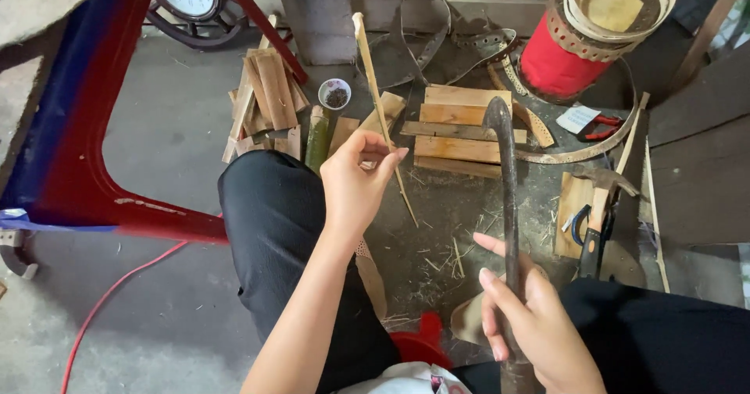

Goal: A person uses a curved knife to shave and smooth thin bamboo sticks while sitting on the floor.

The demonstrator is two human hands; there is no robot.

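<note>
Red frame (86, 167) w/ blue edge fills the left side, one leg running along the concrete floor (156, 308) – it's off to the side, leaving the floor between the knees free as work space. Red drum (556, 64) up top right carries coiled punched strips on its rim, prob. just stored there within reach. Black trousers (273, 230) on both sides: person sits low, knees apart, so both hands work in the gap.

Stack of flat wood blocks (461, 128) lies straight ahead, near the knife tip; a looser pile of split pieces (266, 97) sits left of it. Shavings scattered between.

Right hand (539, 328) is clenched round the handle of a long dark knife (504, 183), blade pointing away & up, hooked tip above the blocks – index finger stretched out alongside, seemingly to steady it.

Left hand (355, 183) pinches a thin bamboo stick (379, 105) btw thumb & fingertips, held slanted, top end away from the body, lower end pointing down toward the shavings, just left of the blade.

Hammer (601, 199) rests on a board at right. Small bowl (334, 94) sits by the split pieces.
</note>
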